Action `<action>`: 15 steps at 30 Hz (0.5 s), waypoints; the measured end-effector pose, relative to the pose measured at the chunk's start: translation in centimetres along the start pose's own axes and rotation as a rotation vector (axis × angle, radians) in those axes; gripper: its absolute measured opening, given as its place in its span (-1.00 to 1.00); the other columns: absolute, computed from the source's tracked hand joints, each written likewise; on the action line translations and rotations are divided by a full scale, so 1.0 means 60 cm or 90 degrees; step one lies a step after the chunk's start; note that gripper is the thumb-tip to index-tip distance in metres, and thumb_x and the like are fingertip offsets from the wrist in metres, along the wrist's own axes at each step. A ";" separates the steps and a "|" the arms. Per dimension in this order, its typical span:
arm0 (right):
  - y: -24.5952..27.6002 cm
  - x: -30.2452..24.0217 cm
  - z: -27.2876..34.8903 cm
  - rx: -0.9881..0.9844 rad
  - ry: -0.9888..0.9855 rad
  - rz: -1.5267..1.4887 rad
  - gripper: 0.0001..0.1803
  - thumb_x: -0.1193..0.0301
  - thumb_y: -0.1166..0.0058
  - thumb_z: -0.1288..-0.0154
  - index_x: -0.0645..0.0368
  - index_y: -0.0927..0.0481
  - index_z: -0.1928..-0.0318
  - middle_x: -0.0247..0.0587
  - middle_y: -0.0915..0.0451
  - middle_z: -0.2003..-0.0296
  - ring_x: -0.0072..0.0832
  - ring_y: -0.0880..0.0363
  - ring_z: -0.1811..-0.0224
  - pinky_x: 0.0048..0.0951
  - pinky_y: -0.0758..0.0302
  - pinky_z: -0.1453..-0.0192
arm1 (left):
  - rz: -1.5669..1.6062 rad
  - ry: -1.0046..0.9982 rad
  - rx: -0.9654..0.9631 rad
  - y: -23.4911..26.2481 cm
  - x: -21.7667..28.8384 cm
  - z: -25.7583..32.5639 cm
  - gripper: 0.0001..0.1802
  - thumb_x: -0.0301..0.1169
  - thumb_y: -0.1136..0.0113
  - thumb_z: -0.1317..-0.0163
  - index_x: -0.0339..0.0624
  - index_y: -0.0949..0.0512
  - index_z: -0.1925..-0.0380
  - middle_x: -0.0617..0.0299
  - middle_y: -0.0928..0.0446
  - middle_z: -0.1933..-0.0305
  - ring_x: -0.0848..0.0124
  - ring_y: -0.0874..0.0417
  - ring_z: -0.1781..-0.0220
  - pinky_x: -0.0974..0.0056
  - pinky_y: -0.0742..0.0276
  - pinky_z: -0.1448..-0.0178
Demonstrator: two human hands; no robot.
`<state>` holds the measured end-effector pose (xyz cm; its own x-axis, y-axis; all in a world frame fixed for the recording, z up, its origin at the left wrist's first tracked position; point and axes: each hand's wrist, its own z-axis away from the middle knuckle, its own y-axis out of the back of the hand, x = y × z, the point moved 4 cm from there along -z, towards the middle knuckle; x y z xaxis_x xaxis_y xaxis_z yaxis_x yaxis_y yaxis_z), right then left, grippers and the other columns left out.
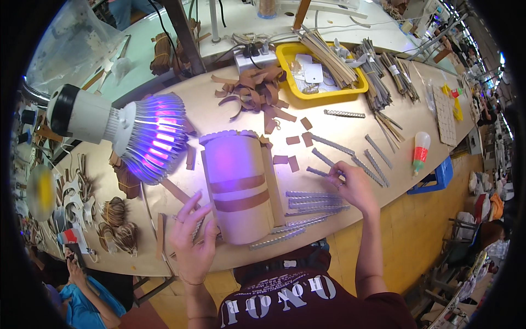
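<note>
Head view: the right hand (353,183) pinches a grey braided strip (324,172) at its fingertips, more strips lying just below them; the left hand (193,241), fingers spread, appears to hold another strip (196,229) beside the brown-banded board (241,186).

A leather-goods workshop, long wooden workbench (350,129) strewn with brown leather strips (257,90), rows of grey braided straps (315,200), yellow tray (285,57) of parts, glue bottle (421,151), a violet-glowing work lamp (148,137) (finned, on a flexible arm), further crowded benches alongside.
</note>
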<state>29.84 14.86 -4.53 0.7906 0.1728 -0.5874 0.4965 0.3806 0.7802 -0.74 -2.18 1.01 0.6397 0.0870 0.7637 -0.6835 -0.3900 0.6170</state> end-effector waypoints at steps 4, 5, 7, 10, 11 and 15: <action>0.024 -0.084 -0.005 -0.069 -0.038 -0.298 -0.73 0.47 -0.31 -0.19 0.24 -0.55 0.13 -0.29 -0.63 0.38 -0.65 -0.54 0.42 -0.62 -0.46 0.31 | 0.231 0.046 -0.003 -0.015 0.012 -0.006 -0.65 -0.53 -0.22 -0.17 -0.24 -0.59 0.00 0.03 -0.57 -0.12 0.19 -0.59 -0.12 0.20 -0.45 -0.22; 0.024 -0.121 -0.001 -0.085 0.011 -0.396 -0.74 0.47 -0.30 -0.20 0.23 -0.55 0.13 -0.34 -0.62 0.37 -0.72 -0.49 0.42 -0.66 -0.40 0.33 | 0.280 0.053 -0.012 -0.022 0.018 -0.009 -0.64 -0.52 -0.21 -0.20 -0.27 -0.57 -0.03 0.04 -0.57 -0.10 0.23 -0.58 -0.12 0.21 -0.44 -0.22; 0.006 -0.201 0.013 -0.144 0.086 -0.537 -0.75 0.47 -0.29 -0.21 0.22 -0.55 0.12 -0.43 -0.60 0.36 -0.86 -0.40 0.41 -0.76 -0.30 0.39 | 0.370 0.070 -0.016 -0.034 0.028 -0.016 -0.62 -0.49 -0.18 -0.26 -0.33 -0.53 -0.09 0.05 -0.59 -0.08 0.30 -0.57 -0.12 0.24 -0.44 -0.22; -0.038 -0.298 0.019 -0.180 0.142 -0.570 -0.71 0.52 -0.27 -0.22 0.24 -0.53 0.07 -0.37 -0.61 0.29 -0.75 -0.47 0.37 -0.70 -0.41 0.32 | 0.596 0.133 -0.017 -0.035 0.034 -0.023 -0.62 -0.46 -0.11 -0.36 -0.40 -0.48 -0.13 0.08 -0.60 -0.02 0.41 -0.57 -0.08 0.33 -0.45 -0.17; -0.054 -0.320 0.018 -0.179 0.154 -0.559 -0.71 0.52 -0.27 -0.21 0.25 -0.53 0.07 -0.36 -0.61 0.28 -0.73 -0.49 0.35 -0.68 -0.44 0.29 | 0.636 0.187 -0.005 -0.028 0.027 -0.023 -0.63 -0.46 -0.09 -0.37 -0.41 -0.48 -0.13 0.09 -0.60 -0.01 0.44 -0.57 -0.06 0.35 -0.46 -0.16; -0.104 -0.362 0.024 -0.214 0.222 -0.508 -0.70 0.54 -0.28 -0.20 0.28 -0.53 0.07 -0.34 -0.61 0.27 -0.66 -0.56 0.28 -0.63 -0.52 0.14 | 0.694 0.260 0.087 0.001 -0.002 -0.031 -0.68 -0.42 -0.04 -0.40 -0.42 -0.54 -0.04 0.21 -0.65 0.22 0.57 -0.61 0.25 0.43 -0.54 0.08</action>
<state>10.09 7.43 3.69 0.0800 -0.0110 -0.9967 0.6733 0.7380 0.0460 -1.50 -0.50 1.33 -0.4390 -0.0757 0.8953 -0.7409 -0.5332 -0.4084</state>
